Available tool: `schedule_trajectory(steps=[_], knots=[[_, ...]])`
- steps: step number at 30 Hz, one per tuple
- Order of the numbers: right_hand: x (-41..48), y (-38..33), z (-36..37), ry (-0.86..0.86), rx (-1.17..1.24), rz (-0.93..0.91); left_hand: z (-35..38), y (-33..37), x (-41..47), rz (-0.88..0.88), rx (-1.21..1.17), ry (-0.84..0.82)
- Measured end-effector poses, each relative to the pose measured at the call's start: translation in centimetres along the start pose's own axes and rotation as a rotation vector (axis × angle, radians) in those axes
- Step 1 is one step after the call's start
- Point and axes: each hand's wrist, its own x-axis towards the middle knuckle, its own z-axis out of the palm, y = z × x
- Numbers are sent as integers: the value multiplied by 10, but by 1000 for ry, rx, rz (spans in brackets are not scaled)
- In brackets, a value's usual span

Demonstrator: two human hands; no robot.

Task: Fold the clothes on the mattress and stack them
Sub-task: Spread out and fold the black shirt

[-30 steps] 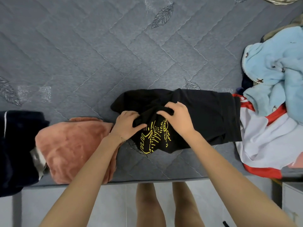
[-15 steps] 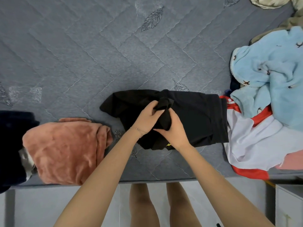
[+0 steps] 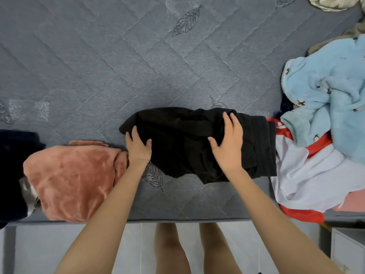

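Presently, the black garment is found part-folded near the front edge of the mattress, bunched and uneven, so its fold is judged unfinished. It is pressed by both hands: the left hand is laid on its left end and the right hand is spread flat on its right half, fingers straight, nothing gripped. To the left a pink fleece piece is seen folded, touching a dark navy item whose fold cannot be confirmed at the frame edge. To the right a light blue fleece, a white-and-red garment and a beige cloth are left heaped — unfolded. The work is judged roughly half done, and stacking remains outstanding.
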Motion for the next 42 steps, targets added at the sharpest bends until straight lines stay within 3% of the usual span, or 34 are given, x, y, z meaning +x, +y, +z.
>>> schedule_trajectory(steps=[4, 9, 15, 22, 26, 29, 31, 33, 36, 39, 42], knots=[[0, -14, 34, -219, -103, -143, -1, -3, 15, -205, -292, 39], [18, -19, 69, -384, -205, -97, -5, 0, 42, -268, -542, 131], [53, -27, 86, -305, -347, -65, -27, 15, 56, 128, -415, 159], [91, -32, 77, 63, -72, 130, -39, 33, 73, 286, -519, 157], [98, -31, 79, 12, -93, 193, -31, 27, 75, 158, -653, 76], [103, -38, 84, -110, -170, 131, -22, 15, 76, -110, -752, -10], [104, -48, 90, -201, -242, 51, -15, 7, 77, -239, -690, -121], [104, -57, 99, -241, -310, -69, -9, 6, 73, -274, -689, -245], [100, -65, 110, -270, -306, -188, -4, 9, 66, -329, -874, -345], [98, -68, 117, -289, -262, -221, -6, 9, 66, -357, -1038, -375], [99, -71, 121, -295, -263, -204, -11, 9, 66, -249, -906, -308]])
